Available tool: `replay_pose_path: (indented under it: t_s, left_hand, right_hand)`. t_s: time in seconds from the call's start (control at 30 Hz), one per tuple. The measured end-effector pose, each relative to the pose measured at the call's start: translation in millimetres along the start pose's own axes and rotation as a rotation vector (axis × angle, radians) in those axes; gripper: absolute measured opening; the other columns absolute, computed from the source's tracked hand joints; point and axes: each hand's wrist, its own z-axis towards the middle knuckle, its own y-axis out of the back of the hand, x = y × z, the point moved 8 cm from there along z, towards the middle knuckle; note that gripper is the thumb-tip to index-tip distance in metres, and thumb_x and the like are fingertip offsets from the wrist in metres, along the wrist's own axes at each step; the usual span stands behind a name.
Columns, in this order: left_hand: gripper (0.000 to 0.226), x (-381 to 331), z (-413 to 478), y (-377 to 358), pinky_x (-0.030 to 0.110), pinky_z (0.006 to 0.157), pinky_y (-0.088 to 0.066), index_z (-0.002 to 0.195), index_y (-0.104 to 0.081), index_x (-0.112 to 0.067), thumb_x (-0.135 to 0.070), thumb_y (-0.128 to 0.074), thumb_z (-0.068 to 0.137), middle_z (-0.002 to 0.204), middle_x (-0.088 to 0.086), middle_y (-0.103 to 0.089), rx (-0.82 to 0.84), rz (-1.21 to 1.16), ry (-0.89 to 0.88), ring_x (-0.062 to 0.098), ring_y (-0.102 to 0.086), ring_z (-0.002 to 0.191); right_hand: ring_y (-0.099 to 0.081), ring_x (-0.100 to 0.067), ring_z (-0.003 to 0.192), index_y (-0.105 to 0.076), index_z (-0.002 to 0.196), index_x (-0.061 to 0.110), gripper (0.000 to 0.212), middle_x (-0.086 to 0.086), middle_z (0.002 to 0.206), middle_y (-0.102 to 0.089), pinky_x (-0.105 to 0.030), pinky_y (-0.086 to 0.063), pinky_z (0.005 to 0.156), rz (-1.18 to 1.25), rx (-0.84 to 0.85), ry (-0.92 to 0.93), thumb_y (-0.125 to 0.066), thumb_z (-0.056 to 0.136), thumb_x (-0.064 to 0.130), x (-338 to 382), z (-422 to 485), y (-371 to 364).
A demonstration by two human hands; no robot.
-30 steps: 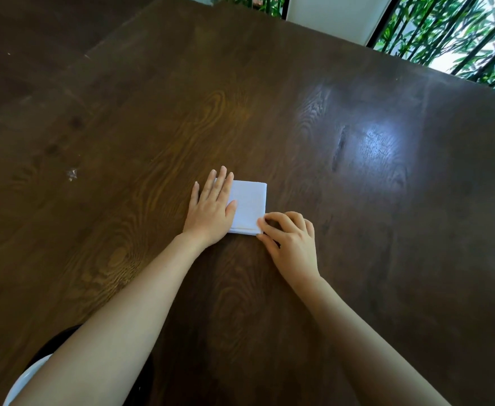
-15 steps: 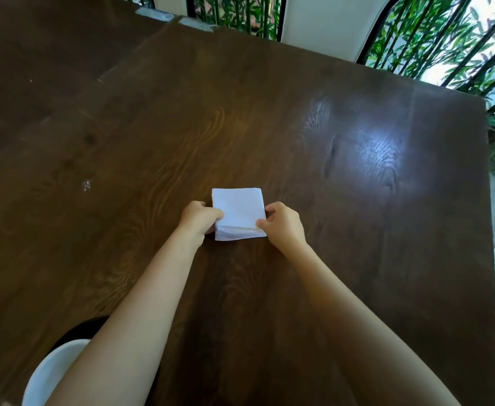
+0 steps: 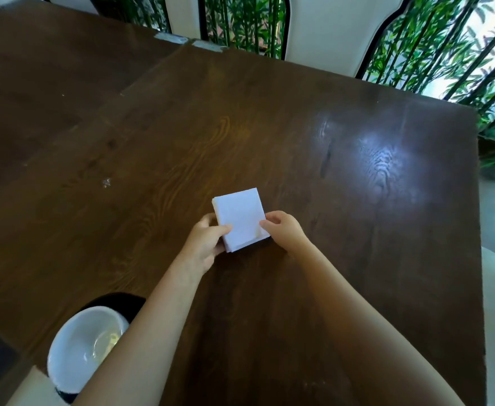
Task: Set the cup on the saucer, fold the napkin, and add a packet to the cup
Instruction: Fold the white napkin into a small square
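Napkin (image 3: 240, 219) folded to a small square, pinched at its near corners between left hand (image 3: 205, 241) and right hand (image 3: 284, 230), low over the surface (image 3: 357, 259). Fold looks near done. White cup (image 3: 85, 347) sits by the left forearm (contents unclear); saucer mostly hidden, no packet seen.

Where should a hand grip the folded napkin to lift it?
Probably the near corners, pinched from the left and right sides, as the left hand and right hand do now. The napkin is a thin, flat square stack; its layers splay at the near edge, so pinching there keeps them together.
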Motion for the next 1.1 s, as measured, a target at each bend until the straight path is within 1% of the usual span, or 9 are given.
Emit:
replay_pose_path:
  t_s: [0.1, 0.2, 0.33, 0.43, 0.53, 0.63, 0.83, 1.0, 1.1]
  left_hand:
    - [0.035, 8, -24, 4, 0.037, 0.074, -0.056, 0.116, -0.051, -0.018, -0.003, -0.060, 0.085, 0.106, 0.005, -0.063, 0.034, -0.187, -0.034, 0.021, -0.063, 0.097]
    - [0.036, 21, -50, 10, 0.039, 0.082, -0.056, 0.113, -0.056, -0.022, -0.006, -0.065, 0.082, 0.111, 0.006, -0.065, 0.086, -0.313, -0.056, 0.022, -0.065, 0.103]
    - [0.045, 47, -87, 17, 0.037, 0.077, -0.058, 0.117, -0.059, -0.021, -0.013, -0.069, 0.073, 0.110, 0.005, -0.071, 0.163, -0.466, -0.036, 0.020, -0.068, 0.101]
    - [0.031, 68, -112, 28, 0.036, 0.072, -0.059, 0.117, -0.059, -0.014, -0.008, -0.057, 0.087, 0.109, 0.007, -0.072, 0.166, -0.542, 0.006, 0.021, -0.069, 0.099]
    - [0.028, 90, -135, 43, 0.039, 0.068, -0.060, 0.117, -0.058, -0.007, 0.000, -0.052, 0.090, 0.111, 0.012, -0.069, 0.103, -0.542, 0.074, 0.025, -0.068, 0.098]
    - [0.031, 109, -155, 58, 0.041, 0.069, -0.056, 0.119, -0.053, -0.004, 0.005, -0.050, 0.089, 0.115, 0.015, -0.065, 0.032, -0.522, 0.133, 0.028, -0.065, 0.099]
    - [0.032, 140, -182, 88, 0.040, 0.070, -0.054, 0.121, -0.052, -0.005, 0.005, -0.047, 0.091, 0.113, 0.013, -0.065, -0.027, -0.465, 0.161, 0.027, -0.064, 0.097]
    - [0.030, 168, -199, 115, 0.042, 0.077, -0.053, 0.117, -0.054, -0.002, 0.009, -0.048, 0.090, 0.108, 0.014, -0.066, -0.036, -0.371, 0.203, 0.028, -0.065, 0.094]
    - [0.030, 179, -204, 127, 0.044, 0.080, -0.052, 0.117, -0.053, 0.000, 0.010, -0.048, 0.089, 0.112, 0.017, -0.064, -0.022, -0.300, 0.252, 0.032, -0.062, 0.099]
  right_hand:
    - [-0.058, -0.014, 0.096, -0.061, 0.114, 0.011, 0.026, -0.002, 0.108, -0.061, -0.019, -0.054, 0.069, 0.240, 0.106, -0.012, -0.055, 0.091, 0.021, 2, -18, 2]
    - [-0.063, -0.012, 0.091, -0.064, 0.106, 0.009, 0.019, -0.002, 0.099, -0.064, -0.013, -0.054, 0.056, 0.351, 0.182, 0.026, -0.058, 0.091, 0.018, 7, -38, 3]
    - [-0.066, -0.016, 0.090, -0.066, 0.105, 0.004, 0.020, -0.005, 0.097, -0.068, -0.022, -0.059, 0.070, 0.380, 0.233, 0.074, -0.061, 0.088, 0.014, 4, -62, 0]
    - [-0.066, -0.017, 0.090, -0.068, 0.104, 0.004, 0.019, -0.008, 0.099, -0.069, -0.026, -0.058, 0.076, 0.375, 0.247, 0.069, -0.062, 0.087, 0.013, -7, -80, -7]
    - [-0.066, -0.011, 0.082, -0.069, 0.091, 0.013, 0.007, -0.003, 0.090, -0.070, -0.017, -0.058, 0.062, 0.355, 0.255, 0.060, -0.063, 0.087, 0.014, -17, -100, -18]
    - [-0.065, -0.009, 0.081, -0.068, 0.091, 0.015, 0.006, -0.001, 0.089, -0.069, -0.013, -0.055, 0.055, 0.298, 0.244, 0.049, -0.062, 0.088, 0.015, -30, -119, -34]
    - [-0.066, -0.021, 0.099, -0.065, 0.111, 0.003, 0.024, -0.013, 0.108, -0.066, -0.026, -0.058, 0.076, 0.279, 0.216, 0.012, -0.060, 0.089, 0.009, -51, -152, -61]
    - [-0.066, -0.015, 0.087, -0.066, 0.110, 0.004, 0.025, -0.012, 0.103, -0.068, -0.015, -0.056, 0.065, 0.142, 0.127, 0.022, -0.061, 0.086, 0.003, -68, -179, -85]
    - [-0.064, -0.012, 0.080, -0.066, 0.110, 0.007, 0.024, -0.007, 0.097, -0.067, -0.018, -0.055, 0.065, 0.031, 0.022, 0.014, -0.061, 0.086, 0.007, -79, -194, -96]
